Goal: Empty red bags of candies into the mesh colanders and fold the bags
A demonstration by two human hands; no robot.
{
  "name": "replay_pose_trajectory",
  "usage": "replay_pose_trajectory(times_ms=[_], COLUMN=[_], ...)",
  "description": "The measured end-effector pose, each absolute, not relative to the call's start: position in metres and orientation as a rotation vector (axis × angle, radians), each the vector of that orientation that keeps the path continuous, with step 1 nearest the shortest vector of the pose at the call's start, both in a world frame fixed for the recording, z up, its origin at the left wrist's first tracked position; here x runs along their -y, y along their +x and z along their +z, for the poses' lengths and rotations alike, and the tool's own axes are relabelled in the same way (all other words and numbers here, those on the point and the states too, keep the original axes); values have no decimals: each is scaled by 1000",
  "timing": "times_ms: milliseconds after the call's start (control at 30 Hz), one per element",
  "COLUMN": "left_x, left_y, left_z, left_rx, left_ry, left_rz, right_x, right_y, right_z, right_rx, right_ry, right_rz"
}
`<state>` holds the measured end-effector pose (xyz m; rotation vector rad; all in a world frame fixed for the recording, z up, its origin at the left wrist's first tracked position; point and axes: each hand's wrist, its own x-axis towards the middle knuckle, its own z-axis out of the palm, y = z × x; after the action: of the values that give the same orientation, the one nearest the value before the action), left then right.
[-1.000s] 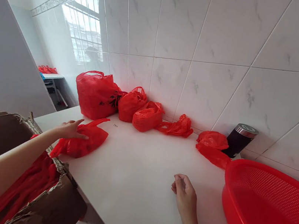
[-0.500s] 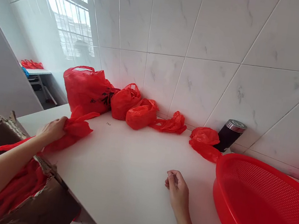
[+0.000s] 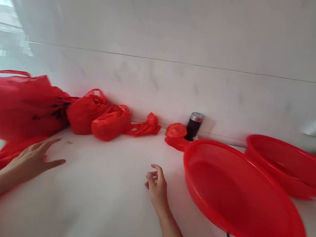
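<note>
Grip open on my left hand [image 3: 31, 161], fingers spread over the loose red bag [image 3: 12, 152] at the bench's [image 3: 99, 193] left side; I can't tell whether they touch. My right hand [image 3: 158, 188] hovers half-curled and holding nothing, left of the near red basket [image 3: 224, 192].

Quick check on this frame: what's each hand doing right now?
Left hand: open, fingers spread, over red plastic; grip cannot be told.
Right hand: fingers loosely curled, holding nothing visible, above the white table.
</note>
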<state>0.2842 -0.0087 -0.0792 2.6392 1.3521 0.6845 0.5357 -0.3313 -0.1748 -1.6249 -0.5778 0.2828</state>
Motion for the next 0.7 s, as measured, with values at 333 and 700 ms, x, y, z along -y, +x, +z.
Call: replay_pose_trajectory(times_ms=[333, 700], left_x=[162, 243], left_y=[461, 521], left_z=[-144, -174], left_rx=[-445, -478], left_ry=[2669, 2193], left_rz=[434, 791], right_x=[415, 386], right_y=[567, 622], right_z=[-151, -151], right_rx=[201, 507], right_ry=[-1620, -2144], right_rz=[9, -223])
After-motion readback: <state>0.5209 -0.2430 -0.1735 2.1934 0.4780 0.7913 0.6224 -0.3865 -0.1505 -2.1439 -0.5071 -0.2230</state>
